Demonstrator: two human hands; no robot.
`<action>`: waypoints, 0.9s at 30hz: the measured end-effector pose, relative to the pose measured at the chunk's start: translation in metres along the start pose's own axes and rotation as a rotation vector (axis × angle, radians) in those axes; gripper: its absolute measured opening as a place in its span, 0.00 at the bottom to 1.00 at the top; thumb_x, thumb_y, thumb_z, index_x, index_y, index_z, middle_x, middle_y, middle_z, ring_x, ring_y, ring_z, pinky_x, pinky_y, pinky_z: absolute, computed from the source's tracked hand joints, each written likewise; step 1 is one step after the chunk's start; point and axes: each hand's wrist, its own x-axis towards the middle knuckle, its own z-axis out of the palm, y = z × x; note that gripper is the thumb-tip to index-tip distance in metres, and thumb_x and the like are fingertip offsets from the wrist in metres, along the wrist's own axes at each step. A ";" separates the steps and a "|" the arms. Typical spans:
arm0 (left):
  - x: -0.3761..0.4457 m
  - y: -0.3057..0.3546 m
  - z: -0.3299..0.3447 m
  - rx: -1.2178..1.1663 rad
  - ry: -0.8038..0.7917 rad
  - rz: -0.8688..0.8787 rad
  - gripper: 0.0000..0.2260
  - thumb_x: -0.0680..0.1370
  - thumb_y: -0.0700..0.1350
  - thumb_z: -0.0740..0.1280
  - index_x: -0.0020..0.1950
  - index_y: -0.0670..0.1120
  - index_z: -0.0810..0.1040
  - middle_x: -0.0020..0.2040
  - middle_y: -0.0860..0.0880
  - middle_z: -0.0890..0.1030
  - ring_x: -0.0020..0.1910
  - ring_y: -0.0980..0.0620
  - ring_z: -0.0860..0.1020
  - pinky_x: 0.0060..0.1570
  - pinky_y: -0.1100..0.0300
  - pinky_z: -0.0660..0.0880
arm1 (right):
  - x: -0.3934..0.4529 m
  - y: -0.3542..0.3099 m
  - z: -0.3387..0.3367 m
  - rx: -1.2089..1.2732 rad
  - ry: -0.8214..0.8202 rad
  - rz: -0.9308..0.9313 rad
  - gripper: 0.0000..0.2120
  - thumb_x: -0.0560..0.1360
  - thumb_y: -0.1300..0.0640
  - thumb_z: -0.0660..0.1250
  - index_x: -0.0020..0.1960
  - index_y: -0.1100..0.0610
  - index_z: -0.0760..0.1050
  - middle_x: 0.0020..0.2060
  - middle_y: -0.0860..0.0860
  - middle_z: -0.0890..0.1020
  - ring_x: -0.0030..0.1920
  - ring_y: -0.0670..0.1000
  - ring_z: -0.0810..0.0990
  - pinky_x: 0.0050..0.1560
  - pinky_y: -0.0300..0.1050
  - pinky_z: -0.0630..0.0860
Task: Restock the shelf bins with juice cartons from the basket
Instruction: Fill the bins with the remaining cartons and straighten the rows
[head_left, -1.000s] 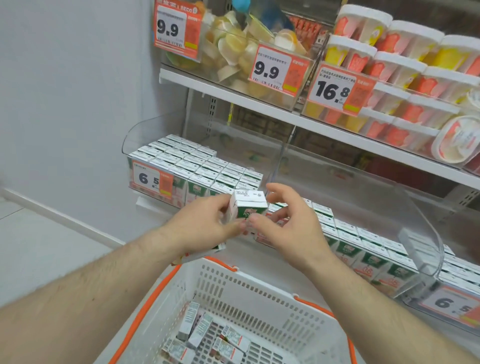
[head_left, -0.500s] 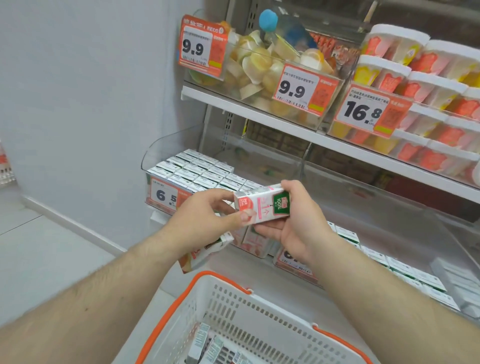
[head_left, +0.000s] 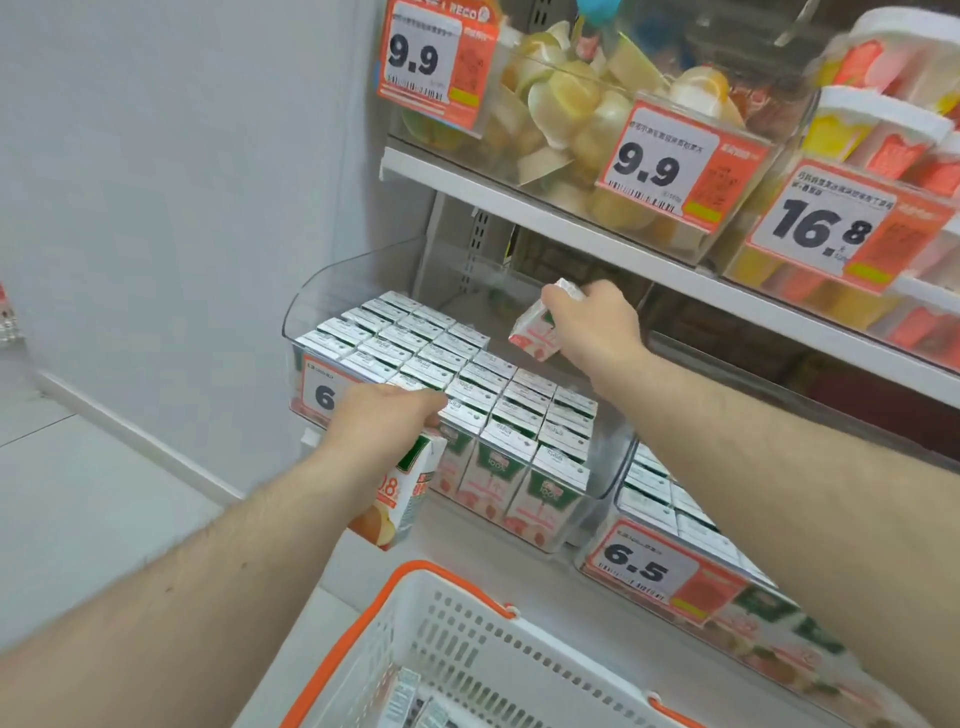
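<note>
My right hand (head_left: 589, 325) grips a small pink and white juice carton (head_left: 535, 330), tilted, over the back right part of the left clear shelf bin (head_left: 311, 306). That bin holds rows of upright juice cartons (head_left: 467, 384). My left hand (head_left: 376, 421) is at the bin's front edge, its fingers resting on the front cartons while it holds an orange and white carton (head_left: 400, 493) hanging below the palm. The white basket with an orange rim (head_left: 410, 608) sits below; a few cartons (head_left: 410, 701) lie in its bottom.
A second clear bin (head_left: 670, 566) of cartons with a 6.5 price tag sits to the right. The upper shelf (head_left: 623, 254) carries bins of fruit cups (head_left: 582, 104) with 9.9 and 16.8 tags. A grey wall (head_left: 182, 182) stands at the left.
My right hand took the pink carton away from my left hand and carried it up and back over the left bin. My left hand dropped to the bin's front edge.
</note>
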 end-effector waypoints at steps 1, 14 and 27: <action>0.002 0.000 0.002 -0.004 0.006 -0.014 0.13 0.73 0.51 0.71 0.47 0.41 0.83 0.40 0.40 0.85 0.33 0.44 0.79 0.39 0.57 0.74 | 0.009 -0.001 0.005 -0.035 -0.017 0.018 0.18 0.77 0.45 0.62 0.57 0.59 0.75 0.44 0.53 0.79 0.37 0.49 0.75 0.31 0.43 0.68; 0.014 -0.005 0.006 -0.009 -0.001 -0.107 0.15 0.72 0.48 0.72 0.52 0.38 0.82 0.36 0.40 0.84 0.26 0.47 0.78 0.36 0.56 0.78 | 0.062 0.015 0.059 -0.119 -0.455 0.190 0.06 0.73 0.55 0.70 0.45 0.56 0.76 0.53 0.57 0.78 0.52 0.57 0.80 0.52 0.49 0.78; 0.003 -0.005 0.014 -0.265 0.017 -0.189 0.12 0.75 0.53 0.69 0.37 0.47 0.78 0.24 0.48 0.78 0.24 0.50 0.75 0.32 0.60 0.72 | 0.089 0.043 0.068 -0.077 -0.630 0.357 0.20 0.73 0.55 0.68 0.64 0.60 0.76 0.52 0.56 0.81 0.48 0.55 0.80 0.52 0.50 0.78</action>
